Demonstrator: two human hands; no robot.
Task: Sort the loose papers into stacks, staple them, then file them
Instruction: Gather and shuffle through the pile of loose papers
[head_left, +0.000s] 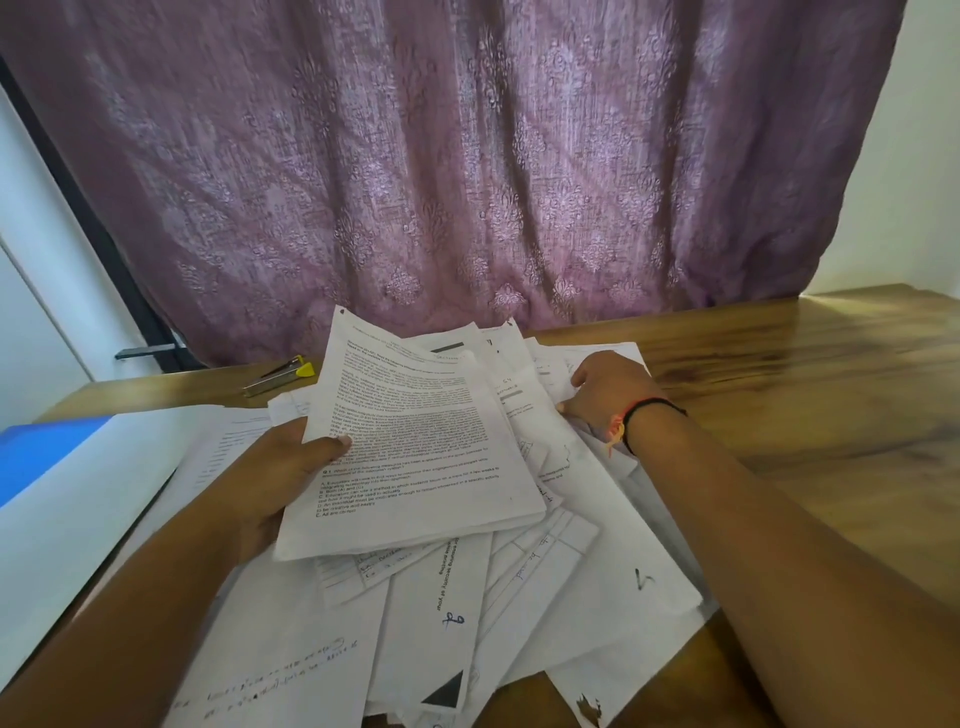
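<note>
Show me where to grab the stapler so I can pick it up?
Probably around its long silver middle, from above: thumb on one long side, fingers on the other. The stapler lies flat on the table behind the papers, nothing on top of it, and its yellow end looks too small to hold well.

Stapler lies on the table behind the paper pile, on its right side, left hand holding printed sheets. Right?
Wrong side: the head view shows the stapler on the table behind the paper pile on its left side. The left hand does hold the printed sheets.
</note>
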